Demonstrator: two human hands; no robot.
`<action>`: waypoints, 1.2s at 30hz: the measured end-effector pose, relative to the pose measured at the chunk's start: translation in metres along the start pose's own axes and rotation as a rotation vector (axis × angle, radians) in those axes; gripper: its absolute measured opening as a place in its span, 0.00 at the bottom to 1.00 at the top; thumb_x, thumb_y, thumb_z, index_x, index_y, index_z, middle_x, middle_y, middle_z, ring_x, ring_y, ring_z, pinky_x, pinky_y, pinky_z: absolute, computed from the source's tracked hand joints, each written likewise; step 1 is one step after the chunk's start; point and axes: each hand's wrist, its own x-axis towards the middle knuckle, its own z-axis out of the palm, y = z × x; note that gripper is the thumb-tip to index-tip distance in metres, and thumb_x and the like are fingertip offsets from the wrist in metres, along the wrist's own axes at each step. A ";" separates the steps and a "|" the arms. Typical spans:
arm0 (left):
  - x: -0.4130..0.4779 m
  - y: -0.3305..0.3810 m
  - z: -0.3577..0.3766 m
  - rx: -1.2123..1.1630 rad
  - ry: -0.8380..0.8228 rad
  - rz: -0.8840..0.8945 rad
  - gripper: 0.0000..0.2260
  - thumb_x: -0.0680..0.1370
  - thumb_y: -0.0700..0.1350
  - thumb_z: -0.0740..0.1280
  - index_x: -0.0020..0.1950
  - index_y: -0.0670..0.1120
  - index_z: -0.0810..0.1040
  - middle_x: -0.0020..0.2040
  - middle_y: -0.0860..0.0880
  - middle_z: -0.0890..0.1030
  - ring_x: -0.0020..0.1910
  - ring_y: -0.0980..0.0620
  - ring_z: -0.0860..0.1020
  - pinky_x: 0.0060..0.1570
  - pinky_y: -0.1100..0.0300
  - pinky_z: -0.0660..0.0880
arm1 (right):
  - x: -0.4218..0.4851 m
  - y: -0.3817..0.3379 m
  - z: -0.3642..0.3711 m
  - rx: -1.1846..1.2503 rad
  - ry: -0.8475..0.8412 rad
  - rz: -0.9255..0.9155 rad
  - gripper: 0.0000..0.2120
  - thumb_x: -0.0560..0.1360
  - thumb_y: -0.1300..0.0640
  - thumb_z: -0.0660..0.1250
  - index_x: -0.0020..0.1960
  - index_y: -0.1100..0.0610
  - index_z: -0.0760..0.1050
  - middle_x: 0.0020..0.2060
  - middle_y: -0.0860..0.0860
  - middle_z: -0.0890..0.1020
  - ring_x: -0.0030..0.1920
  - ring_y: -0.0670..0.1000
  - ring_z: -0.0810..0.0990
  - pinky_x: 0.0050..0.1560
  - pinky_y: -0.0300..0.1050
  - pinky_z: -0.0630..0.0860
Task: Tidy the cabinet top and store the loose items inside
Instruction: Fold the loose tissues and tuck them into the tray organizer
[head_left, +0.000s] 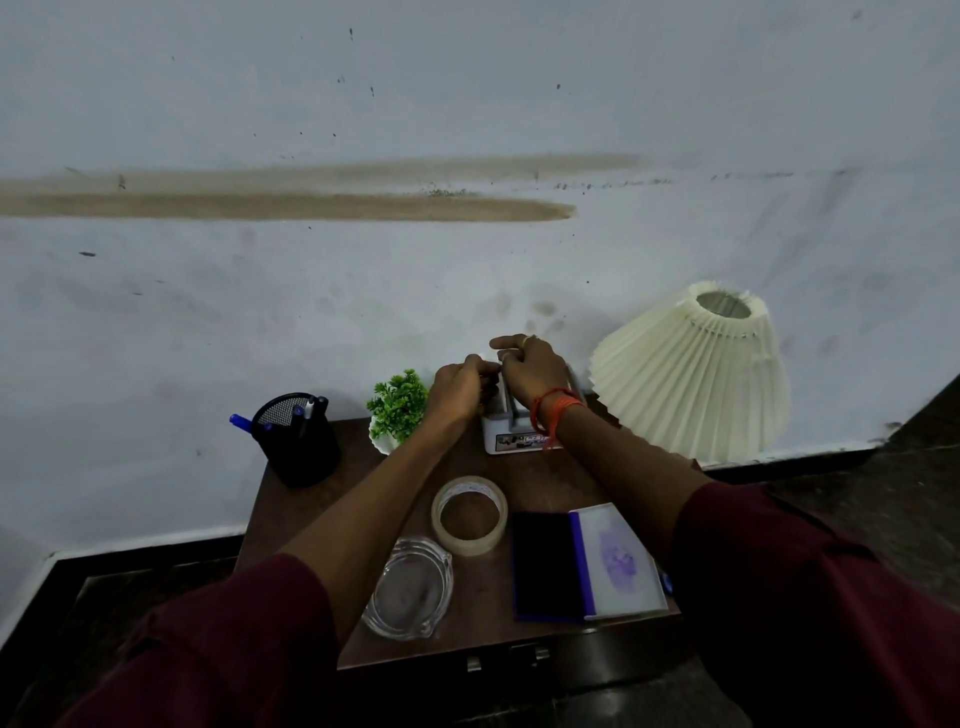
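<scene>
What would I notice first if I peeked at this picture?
Probably the big cream lampshade by the wall on the right, and the long brown smear across the wall above. Next come the left hand and right hand, meeting over a small grey box at the back of the cabinet top; what their fingers pinch is too small to tell.

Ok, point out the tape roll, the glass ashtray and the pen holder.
tape roll (471, 544), head view, on its near outer wall.
glass ashtray (410, 592), head view, on its bare base.
pen holder (306, 457), head view, on its black outer wall.
</scene>
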 end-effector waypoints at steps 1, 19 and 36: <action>-0.001 0.001 0.000 0.008 0.006 0.001 0.15 0.79 0.46 0.55 0.44 0.47 0.82 0.52 0.38 0.83 0.53 0.39 0.81 0.57 0.44 0.77 | 0.001 0.000 0.001 0.018 0.002 0.007 0.16 0.76 0.63 0.57 0.56 0.53 0.80 0.55 0.53 0.83 0.52 0.53 0.81 0.53 0.40 0.74; -0.034 0.000 -0.009 -0.161 0.025 -0.069 0.15 0.81 0.43 0.56 0.55 0.35 0.79 0.47 0.39 0.79 0.40 0.49 0.78 0.42 0.60 0.76 | -0.028 0.016 0.001 0.203 -0.026 0.140 0.15 0.72 0.65 0.60 0.48 0.52 0.82 0.47 0.57 0.85 0.47 0.57 0.84 0.52 0.51 0.81; -0.168 -0.078 -0.027 -0.307 0.066 -0.317 0.16 0.81 0.45 0.54 0.54 0.38 0.78 0.52 0.41 0.82 0.39 0.53 0.82 0.41 0.61 0.75 | -0.189 0.038 0.000 0.607 -0.100 0.372 0.10 0.76 0.66 0.63 0.45 0.53 0.78 0.43 0.55 0.82 0.41 0.48 0.81 0.40 0.39 0.76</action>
